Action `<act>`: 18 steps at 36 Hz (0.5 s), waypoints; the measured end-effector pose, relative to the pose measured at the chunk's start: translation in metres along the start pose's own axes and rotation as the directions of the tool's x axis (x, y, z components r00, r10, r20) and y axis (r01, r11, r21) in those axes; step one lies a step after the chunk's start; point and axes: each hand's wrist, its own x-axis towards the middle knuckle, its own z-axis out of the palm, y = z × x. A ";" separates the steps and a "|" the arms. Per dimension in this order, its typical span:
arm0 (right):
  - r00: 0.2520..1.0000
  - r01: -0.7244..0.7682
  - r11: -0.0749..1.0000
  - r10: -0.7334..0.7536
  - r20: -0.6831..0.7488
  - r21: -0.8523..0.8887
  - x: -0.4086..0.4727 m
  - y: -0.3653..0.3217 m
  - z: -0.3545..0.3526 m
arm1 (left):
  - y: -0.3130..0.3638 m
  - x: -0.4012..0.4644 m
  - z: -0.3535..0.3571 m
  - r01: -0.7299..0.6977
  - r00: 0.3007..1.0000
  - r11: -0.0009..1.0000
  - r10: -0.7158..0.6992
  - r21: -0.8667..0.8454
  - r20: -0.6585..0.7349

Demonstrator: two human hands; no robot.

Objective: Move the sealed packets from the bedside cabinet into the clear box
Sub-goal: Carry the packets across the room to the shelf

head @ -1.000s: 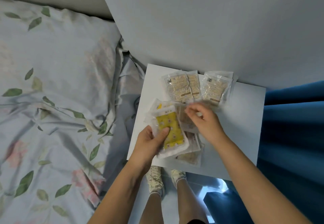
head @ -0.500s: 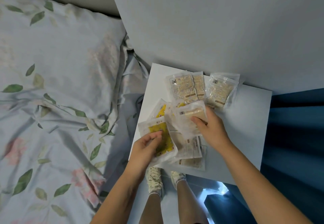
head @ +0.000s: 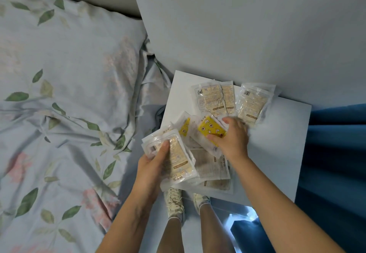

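Several sealed clear packets lie on the white bedside cabinet [head: 277,153]. My left hand [head: 152,165] grips a small stack of packets [head: 178,159] at the cabinet's left front corner, a beige one on top. My right hand [head: 231,139] pinches a yellow patterned packet [head: 210,129] near the middle of the cabinet top. A second yellow packet [head: 185,128] peeks out to its left. Two beige packets [head: 213,98] and another [head: 252,104] rest at the back by the wall. More packets [head: 212,165] lie flat under my hands. No clear box shows in this view.
A bed with leaf-print bedding [head: 59,114] fills the left. A grey wall [head: 237,25] rises behind the cabinet. Blue curtain fabric [head: 336,153] hangs on the right. My feet in pale shoes [head: 174,201] stand on the floor below the cabinet's front edge.
My right hand passed a beige packet onto the stack in my left hand, then moved back and took hold of a yellow packet. The left hand's stack has grown.
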 end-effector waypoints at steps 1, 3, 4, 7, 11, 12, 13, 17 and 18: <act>1.000 0.019 0.998 -0.020 -0.010 -0.067 -0.001 0.002 0.003 | 0.001 0.000 -0.003 -0.005 1.000 1.000 0.005 -0.004 -0.007; 1.000 0.005 0.995 -0.008 -0.022 -0.095 -0.001 0.003 0.005 | 0.001 0.001 -0.007 -0.007 1.000 1.000 0.007 0.004 -0.012; 1.000 -0.007 0.995 0.006 -0.015 -0.103 0.000 0.004 0.005 | 0.002 0.001 -0.008 -0.005 1.000 1.000 0.005 0.008 -0.012; 1.000 0.001 0.992 0.002 0.024 -0.123 -0.001 0.007 0.003 | 0.003 0.001 -0.009 -0.004 1.000 1.000 0.004 -0.003 -0.011; 0.999 0.028 0.987 -0.021 0.043 -0.161 0.000 0.011 -0.002 | 0.007 0.000 -0.006 -0.023 1.000 1.000 0.023 -0.007 0.010; 0.997 0.048 0.985 -0.038 0.063 -0.169 0.001 0.012 -0.003 | 0.008 0.000 -0.005 -0.027 0.999 1.000 0.027 -0.006 0.017; 0.995 0.065 0.983 -0.051 0.081 -0.173 0.001 0.012 -0.005 | 0.008 0.000 -0.005 -0.030 0.999 1.000 0.030 -0.002 0.021; 0.992 0.098 0.968 -0.078 0.097 -0.231 0.001 0.013 -0.006 | 0.008 0.000 -0.001 -0.035 0.999 0.999 0.034 0.024 0.027; 0.992 0.095 0.967 -0.072 0.103 -0.236 0.002 0.012 -0.006 | 0.009 -0.001 0.000 -0.036 0.999 0.999 0.035 0.028 0.028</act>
